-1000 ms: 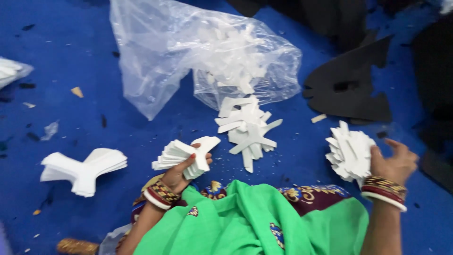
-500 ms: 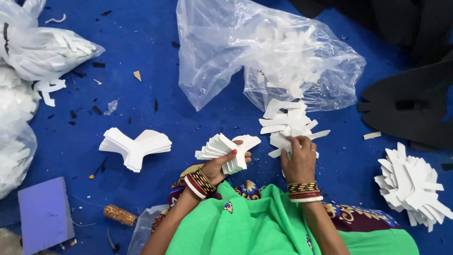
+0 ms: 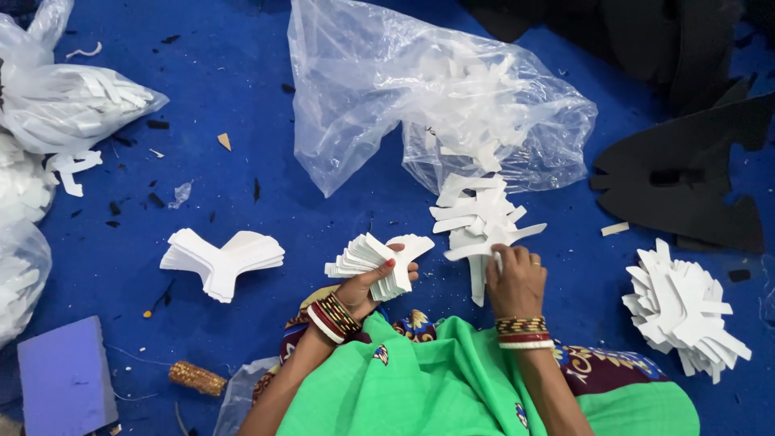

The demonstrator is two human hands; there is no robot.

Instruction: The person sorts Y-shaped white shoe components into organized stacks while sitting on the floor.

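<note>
Now both hands are busy with white cut-out pieces on the blue floor.
Left hand (image 3: 365, 284) grips a fanned stack of white pieces (image 3: 378, 263) — its long axis running left to right, fanned ends pointing up. Right hand (image 3: 513, 278), fingers curled, pinches a piece in the loose pile (image 3: 478, 220) just beyond it — strips splayed sideways, one pointing down.

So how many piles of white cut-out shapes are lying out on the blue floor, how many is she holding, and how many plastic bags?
Piles on the floor: 3
Stack in the left hand: 1
Plastic bags with white pieces: 3
Total: 7
</note>
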